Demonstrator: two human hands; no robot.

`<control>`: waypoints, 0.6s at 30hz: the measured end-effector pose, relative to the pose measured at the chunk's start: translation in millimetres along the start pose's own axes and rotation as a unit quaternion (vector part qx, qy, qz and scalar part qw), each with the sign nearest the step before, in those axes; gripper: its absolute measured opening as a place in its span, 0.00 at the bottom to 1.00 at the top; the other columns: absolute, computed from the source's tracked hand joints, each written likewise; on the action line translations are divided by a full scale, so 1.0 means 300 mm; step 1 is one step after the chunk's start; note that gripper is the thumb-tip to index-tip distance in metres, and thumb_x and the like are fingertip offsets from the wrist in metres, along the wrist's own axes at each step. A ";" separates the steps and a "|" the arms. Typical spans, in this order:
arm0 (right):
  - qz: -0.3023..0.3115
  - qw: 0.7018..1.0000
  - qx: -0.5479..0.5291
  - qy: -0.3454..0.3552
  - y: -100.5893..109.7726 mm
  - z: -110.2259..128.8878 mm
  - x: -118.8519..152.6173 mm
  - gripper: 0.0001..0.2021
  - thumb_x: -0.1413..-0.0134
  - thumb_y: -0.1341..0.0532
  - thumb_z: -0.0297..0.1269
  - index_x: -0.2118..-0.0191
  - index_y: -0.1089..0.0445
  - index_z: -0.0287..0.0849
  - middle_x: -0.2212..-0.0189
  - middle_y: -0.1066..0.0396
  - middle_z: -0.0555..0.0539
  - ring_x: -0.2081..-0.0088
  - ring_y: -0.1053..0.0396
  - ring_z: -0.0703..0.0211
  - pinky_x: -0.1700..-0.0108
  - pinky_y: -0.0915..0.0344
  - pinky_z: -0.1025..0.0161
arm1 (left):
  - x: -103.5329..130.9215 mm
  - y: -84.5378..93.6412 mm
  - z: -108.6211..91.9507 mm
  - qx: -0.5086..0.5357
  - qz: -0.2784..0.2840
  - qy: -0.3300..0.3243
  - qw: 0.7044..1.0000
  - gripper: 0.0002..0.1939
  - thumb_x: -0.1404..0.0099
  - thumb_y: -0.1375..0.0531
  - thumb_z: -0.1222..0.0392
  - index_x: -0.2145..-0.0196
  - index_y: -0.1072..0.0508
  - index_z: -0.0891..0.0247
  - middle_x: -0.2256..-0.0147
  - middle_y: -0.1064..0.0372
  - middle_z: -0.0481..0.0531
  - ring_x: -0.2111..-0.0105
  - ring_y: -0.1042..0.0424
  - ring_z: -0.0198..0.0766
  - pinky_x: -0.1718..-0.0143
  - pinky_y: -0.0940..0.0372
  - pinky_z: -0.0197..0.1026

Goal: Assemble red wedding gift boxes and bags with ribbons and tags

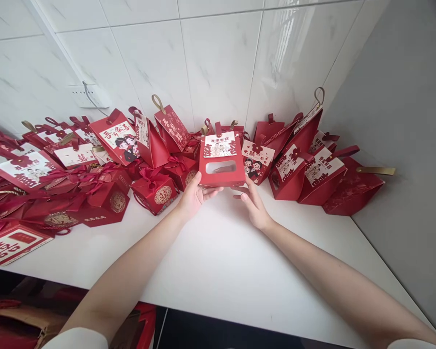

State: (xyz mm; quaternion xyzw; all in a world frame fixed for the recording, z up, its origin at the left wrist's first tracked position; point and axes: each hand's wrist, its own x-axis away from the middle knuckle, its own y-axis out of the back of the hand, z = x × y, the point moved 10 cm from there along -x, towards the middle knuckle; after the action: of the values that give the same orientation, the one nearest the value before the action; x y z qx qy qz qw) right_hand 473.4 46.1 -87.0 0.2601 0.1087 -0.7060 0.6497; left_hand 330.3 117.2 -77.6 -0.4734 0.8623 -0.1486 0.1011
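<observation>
A red gift box [221, 178] with a white printed card, a small window and a strap on top is in front of me, tilted with its window facing me. My left hand [193, 198] grips its lower left corner, thumb at the front edge and fingers under the bottom. At the lower right corner is my right hand [255, 206], fingertips against the edge and thumb apart from it. Behind it and to the right stands a similar box with a cartoon couple card [257, 160]. Left of my left hand sits a small red box with a gold round emblem [163, 194].
Several red gift boxes [323, 169] stand at the right by the grey side panel [403, 145]. Many more crowd the left, including a hexagonal box [107, 203]. The white table [218, 271] meets a tiled wall with a socket [89, 96]. Below is an open carton [29, 315].
</observation>
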 end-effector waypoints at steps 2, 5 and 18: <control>0.020 1.000 0.002 -0.002 -0.020 0.004 0.003 0.33 0.35 0.48 0.52 0.31 0.61 0.53 0.32 0.54 0.41 0.39 0.40 0.48 0.46 0.32 0.50 | 0.002 -0.004 0.003 -0.003 0.006 0.015 1.000 0.28 0.33 0.49 0.40 0.47 0.31 0.65 0.53 0.25 0.61 0.59 0.22 0.45 0.58 0.28 0.41; 0.012 1.000 0.010 0.001 -0.020 0.017 0.005 0.36 0.38 0.43 0.50 0.30 0.61 0.52 0.33 0.50 0.40 0.39 0.39 0.48 0.46 0.31 0.51 | 0.003 -0.010 0.031 -0.009 0.025 0.047 0.999 0.28 0.33 0.49 0.39 0.48 0.30 0.64 0.54 0.25 0.59 0.62 0.22 0.43 0.63 0.28 0.38; -0.186 0.968 0.148 0.080 0.088 0.135 0.039 0.33 0.41 0.38 0.45 0.34 0.51 0.49 0.36 0.45 0.40 0.35 0.45 0.46 0.35 0.46 0.45 | 0.005 -0.034 0.083 -0.062 0.050 0.063 0.995 0.24 0.34 0.44 0.44 0.51 0.28 0.66 0.53 0.25 0.63 0.64 0.21 0.44 0.62 0.29 0.42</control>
State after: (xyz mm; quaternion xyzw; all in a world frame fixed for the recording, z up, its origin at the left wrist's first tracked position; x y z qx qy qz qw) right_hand 489.8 12.8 -54.0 0.3847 0.1011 -0.7993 0.4504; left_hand 345.3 106.8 -97.3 -0.4247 0.8972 -0.1187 0.0245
